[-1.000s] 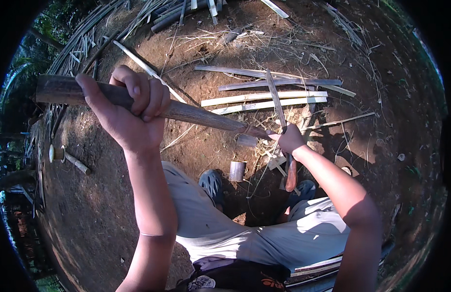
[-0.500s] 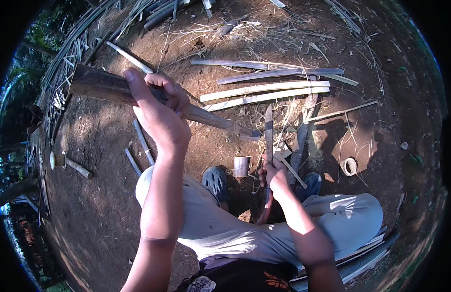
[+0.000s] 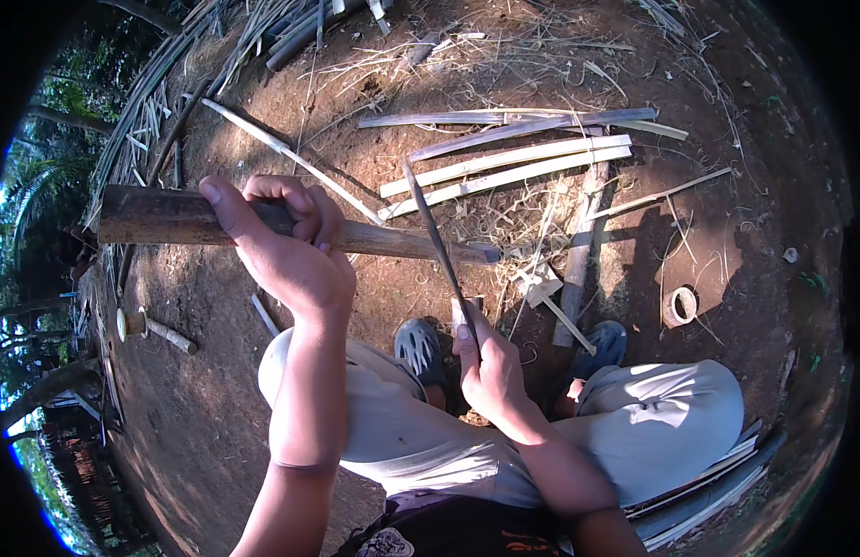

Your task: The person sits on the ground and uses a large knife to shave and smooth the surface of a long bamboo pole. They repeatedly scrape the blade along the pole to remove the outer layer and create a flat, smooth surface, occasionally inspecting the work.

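At the far left, a short mallet-like piece of wood lies on the bare earth floor, well apart from both hands. Just right of it, the left hand is wrapped around a thick bamboo pole; its fingers curl tightly over the top and the thumb points back toward the left end. The pole's long axis runs nearly level across the picture, from the thick end at the left to a thinner tip near the middle, so most of its free length lies to the right of the gripping hand.

Right of centre, the right hand closes around the handle of a long narrow blade, fingers pressed together in a fist. The blade stands up and leans left from that hand, and its upper part crosses the thin end of the pole. So the right hand sits below the pole's tip and is the nearer one to it, while the left hand holds the pole closer to its thick end.

Further right, split bamboo strips lie side by side on the earth beyond the pole, and a small bamboo ring sits near the person's right knee.
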Action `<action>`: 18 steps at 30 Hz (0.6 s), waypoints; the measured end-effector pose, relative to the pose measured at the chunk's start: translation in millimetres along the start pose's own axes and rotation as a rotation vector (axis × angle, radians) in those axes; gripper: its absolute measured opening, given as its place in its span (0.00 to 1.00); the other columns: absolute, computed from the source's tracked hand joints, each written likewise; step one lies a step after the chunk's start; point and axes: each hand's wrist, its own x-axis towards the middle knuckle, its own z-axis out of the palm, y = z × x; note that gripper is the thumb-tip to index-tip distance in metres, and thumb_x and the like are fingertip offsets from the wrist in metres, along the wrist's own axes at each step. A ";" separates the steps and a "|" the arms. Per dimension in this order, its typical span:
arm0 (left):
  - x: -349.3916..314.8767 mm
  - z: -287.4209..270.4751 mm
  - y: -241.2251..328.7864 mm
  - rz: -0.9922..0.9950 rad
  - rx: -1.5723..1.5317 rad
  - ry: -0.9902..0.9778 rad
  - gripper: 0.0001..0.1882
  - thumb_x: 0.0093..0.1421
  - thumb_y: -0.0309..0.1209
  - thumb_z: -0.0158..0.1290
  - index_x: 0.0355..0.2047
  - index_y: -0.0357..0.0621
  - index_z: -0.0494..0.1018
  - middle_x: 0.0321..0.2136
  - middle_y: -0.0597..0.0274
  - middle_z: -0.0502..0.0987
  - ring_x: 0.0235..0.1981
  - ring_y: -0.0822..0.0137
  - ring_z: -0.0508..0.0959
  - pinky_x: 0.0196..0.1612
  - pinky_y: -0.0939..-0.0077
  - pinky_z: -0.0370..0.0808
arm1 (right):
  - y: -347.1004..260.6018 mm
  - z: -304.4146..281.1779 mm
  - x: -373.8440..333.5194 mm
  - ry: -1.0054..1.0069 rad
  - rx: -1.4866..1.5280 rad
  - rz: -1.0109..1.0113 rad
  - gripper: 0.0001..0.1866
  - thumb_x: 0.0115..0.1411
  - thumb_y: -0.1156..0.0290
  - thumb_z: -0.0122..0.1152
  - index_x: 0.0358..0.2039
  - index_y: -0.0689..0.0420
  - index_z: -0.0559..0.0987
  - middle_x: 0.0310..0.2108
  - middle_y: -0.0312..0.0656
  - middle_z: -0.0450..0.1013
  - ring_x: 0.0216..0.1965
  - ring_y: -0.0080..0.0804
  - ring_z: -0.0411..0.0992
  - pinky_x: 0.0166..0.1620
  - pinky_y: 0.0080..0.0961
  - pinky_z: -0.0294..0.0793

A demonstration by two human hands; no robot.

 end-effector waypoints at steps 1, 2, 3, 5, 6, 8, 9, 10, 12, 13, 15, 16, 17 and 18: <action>-2.1 0.8 -0.8 -0.001 -0.012 -0.066 0.34 0.67 0.62 0.37 0.17 0.48 0.63 0.10 0.70 0.55 0.09 0.75 0.51 0.16 0.78 0.47 | -0.7 3.5 -1.1 0.055 0.016 -0.149 0.18 0.69 0.65 0.48 0.55 0.58 0.72 0.34 0.59 0.75 0.33 0.57 0.76 0.34 0.44 0.74; -3.5 1.2 -2.2 -0.002 -0.023 -0.133 0.34 0.67 0.62 0.36 0.17 0.48 0.63 0.10 0.70 0.54 0.09 0.75 0.51 0.16 0.78 0.47 | 14.0 10.5 -0.8 0.027 0.003 -0.096 0.17 0.69 0.64 0.47 0.53 0.58 0.72 0.32 0.59 0.75 0.32 0.58 0.76 0.33 0.45 0.74; -4.7 -1.4 -0.5 -0.001 -0.020 -0.194 0.34 0.67 0.62 0.35 0.17 0.48 0.63 0.10 0.70 0.54 0.09 0.75 0.50 0.16 0.78 0.47 | 29.4 20.9 -2.1 -0.013 0.003 -0.041 0.17 0.69 0.63 0.46 0.52 0.58 0.73 0.29 0.59 0.75 0.31 0.58 0.75 0.32 0.46 0.73; -3.0 -4.3 -3.0 -0.006 -0.035 -0.208 0.35 0.67 0.63 0.34 0.16 0.48 0.63 0.10 0.71 0.53 0.09 0.76 0.49 0.16 0.78 0.46 | 63.7 27.0 2.3 -0.049 -0.081 0.312 0.16 0.70 0.62 0.44 0.42 0.60 0.75 0.19 0.57 0.72 0.25 0.59 0.74 0.27 0.47 0.69; -0.3 -7.2 -3.3 -0.002 -0.043 -0.210 0.35 0.67 0.63 0.33 0.16 0.48 0.62 0.09 0.71 0.53 0.09 0.76 0.49 0.16 0.78 0.46 | 65.1 21.4 2.0 -0.064 -0.053 0.288 0.16 0.70 0.63 0.45 0.42 0.61 0.76 0.19 0.56 0.72 0.24 0.57 0.74 0.27 0.45 0.68; 1.1 -7.6 0.5 0.020 -0.026 -0.129 0.36 0.66 0.64 0.33 0.15 0.47 0.61 0.08 0.71 0.50 0.08 0.76 0.49 0.14 0.78 0.44 | 60.9 22.8 -1.6 -0.100 0.012 0.232 0.16 0.70 0.63 0.45 0.42 0.62 0.76 0.20 0.56 0.72 0.24 0.56 0.74 0.27 0.43 0.68; 0.5 -8.8 -1.3 0.021 -0.023 -0.081 0.37 0.66 0.65 0.33 0.14 0.47 0.61 0.07 0.72 0.49 0.08 0.77 0.49 0.13 0.79 0.43 | 43.3 19.5 -4.0 -0.124 0.039 0.207 0.16 0.70 0.63 0.45 0.41 0.62 0.75 0.21 0.56 0.73 0.25 0.57 0.74 0.28 0.44 0.69; 0.0 -11.4 -3.9 0.029 -0.015 -0.124 0.37 0.66 0.65 0.33 0.14 0.47 0.61 0.08 0.72 0.50 0.08 0.77 0.49 0.13 0.79 0.42 | 18.3 14.5 -0.9 -0.134 -0.030 0.190 0.15 0.70 0.62 0.46 0.40 0.62 0.74 0.23 0.57 0.73 0.27 0.59 0.74 0.29 0.44 0.70; -0.2 -6.3 -6.2 0.033 -0.011 -0.134 0.37 0.66 0.65 0.33 0.14 0.47 0.61 0.08 0.72 0.50 0.08 0.76 0.49 0.13 0.79 0.42 | 14.7 13.0 -0.9 -0.064 -0.061 0.006 0.14 0.69 0.63 0.47 0.39 0.63 0.73 0.22 0.57 0.72 0.28 0.61 0.73 0.29 0.47 0.70; 0.7 -4.9 -6.0 0.036 -0.003 -0.147 0.37 0.66 0.65 0.33 0.14 0.47 0.61 0.08 0.72 0.50 0.08 0.76 0.49 0.13 0.79 0.43 | 22.6 17.3 -2.3 -0.031 -0.109 -0.051 0.15 0.69 0.63 0.47 0.38 0.64 0.73 0.22 0.57 0.72 0.28 0.62 0.73 0.29 0.48 0.70; 2.0 -2.2 -6.4 0.019 -0.017 -0.114 0.37 0.66 0.65 0.33 0.14 0.47 0.62 0.08 0.72 0.50 0.08 0.76 0.49 0.13 0.79 0.42 | 61.7 26.8 9.1 -0.061 -0.189 0.232 0.15 0.68 0.64 0.48 0.35 0.66 0.72 0.21 0.59 0.72 0.27 0.62 0.73 0.28 0.49 0.70; 3.0 0.7 -5.4 0.017 -0.031 -0.099 0.37 0.66 0.65 0.33 0.14 0.47 0.62 0.07 0.72 0.51 0.08 0.76 0.49 0.13 0.79 0.42 | 87.7 27.7 7.5 -0.017 -0.219 0.293 0.16 0.68 0.64 0.47 0.34 0.67 0.72 0.21 0.60 0.72 0.27 0.63 0.73 0.27 0.50 0.70; 8.0 0.9 -3.4 0.020 -0.050 -0.152 0.37 0.66 0.64 0.33 0.14 0.47 0.62 0.08 0.72 0.51 0.08 0.76 0.49 0.14 0.78 0.43 | 106.4 26.5 0.8 -0.039 -0.288 0.299 0.14 0.69 0.64 0.45 0.36 0.62 0.73 0.19 0.59 0.72 0.26 0.62 0.73 0.30 0.53 0.72; 6.9 -3.9 -2.8 0.017 -0.065 -0.189 0.37 0.67 0.64 0.33 0.15 0.46 0.62 0.09 0.71 0.51 0.09 0.76 0.49 0.14 0.78 0.43 | 93.1 28.4 3.7 -0.047 -0.244 0.275 0.13 0.68 0.64 0.46 0.36 0.62 0.73 0.20 0.59 0.72 0.26 0.61 0.74 0.30 0.53 0.72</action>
